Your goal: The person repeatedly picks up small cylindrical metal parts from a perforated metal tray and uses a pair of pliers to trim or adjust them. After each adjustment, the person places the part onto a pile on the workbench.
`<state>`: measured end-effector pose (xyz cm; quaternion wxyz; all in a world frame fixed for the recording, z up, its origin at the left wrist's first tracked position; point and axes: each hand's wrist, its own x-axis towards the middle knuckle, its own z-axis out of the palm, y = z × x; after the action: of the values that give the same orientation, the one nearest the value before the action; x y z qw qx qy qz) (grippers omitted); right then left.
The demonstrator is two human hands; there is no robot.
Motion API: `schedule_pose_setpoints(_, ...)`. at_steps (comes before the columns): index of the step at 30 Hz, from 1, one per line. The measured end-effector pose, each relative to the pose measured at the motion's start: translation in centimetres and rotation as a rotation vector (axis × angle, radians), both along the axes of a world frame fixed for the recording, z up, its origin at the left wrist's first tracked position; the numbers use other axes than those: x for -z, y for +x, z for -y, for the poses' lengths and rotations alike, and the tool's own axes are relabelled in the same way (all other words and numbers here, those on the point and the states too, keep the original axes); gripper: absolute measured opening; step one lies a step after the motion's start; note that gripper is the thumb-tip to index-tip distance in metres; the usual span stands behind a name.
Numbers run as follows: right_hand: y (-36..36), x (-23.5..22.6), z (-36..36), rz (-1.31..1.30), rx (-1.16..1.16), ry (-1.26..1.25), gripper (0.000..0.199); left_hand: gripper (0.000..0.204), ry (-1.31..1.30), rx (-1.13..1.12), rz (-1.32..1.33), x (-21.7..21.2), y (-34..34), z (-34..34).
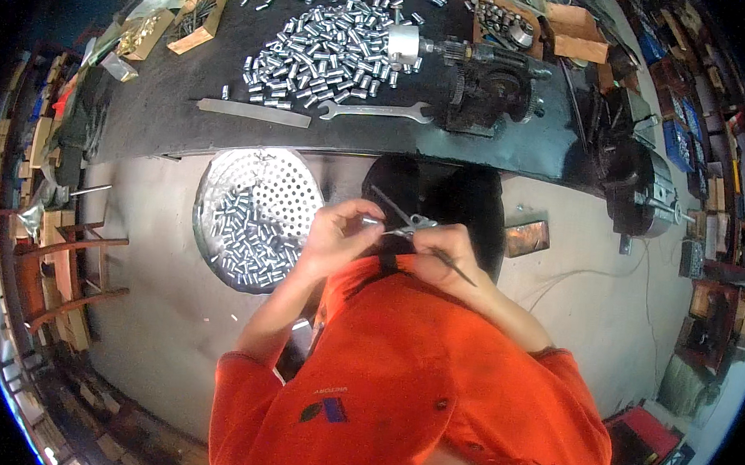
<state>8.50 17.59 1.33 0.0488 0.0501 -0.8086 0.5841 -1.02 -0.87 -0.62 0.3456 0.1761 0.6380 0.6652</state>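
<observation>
My left hand point(338, 236), fingers closed in a pinch, holds a small shiny metal sleeve point(371, 221) in front of my body. Close to its right, my right hand point(448, 254) is closed around a tool with a long thin dark bar and a bright metal middle part point(420, 223). The bar slants from upper left to lower right past the fist. A thin bright piece of the tool points at the left fingertips; whether it touches the sleeve, I cannot tell. Below the hands to the left, a round perforated metal basket point(294, 195) holds many similar sleeves point(248, 238).
On the dark workbench point(165, 135) lie a heap of shiny sleeves point(332, 51), an open-end wrench point(376, 111), a flat metal bar point(256, 113) and a geared machine point(492, 91). A vise-like machine point(648, 194) stands at right. A wooden chair point(71, 274) is at left.
</observation>
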Motion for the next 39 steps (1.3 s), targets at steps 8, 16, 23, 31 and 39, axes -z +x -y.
schedule_pose_setpoints(8,1.3,-3.1,0.0,-0.098,-0.187,-0.070,0.024,0.019,-0.459,-0.167,-0.956,2.6,-2.4,0.8)
schedule_pose_setpoints(16,0.9,-3.5,0.4,-0.077,-0.231,-0.042,0.021,0.025,-0.441,-0.157,-1.032,2.5,-2.4,1.0)
schedule_pose_setpoints(23,-2.0,0.0,1.6,0.024,-0.204,-0.118,0.019,0.029,-0.279,-0.042,-1.101,1.6,-0.9,-0.5)
schedule_pose_setpoints(31,0.3,0.0,-0.8,-0.100,-0.111,-0.031,0.023,0.019,-0.441,-0.241,-0.987,2.8,-4.8,1.2)
schedule_pose_setpoints(39,1.5,0.9,-0.4,-0.075,-0.080,0.017,0.022,0.021,-0.604,-0.343,-1.152,0.2,-16.5,-0.4)
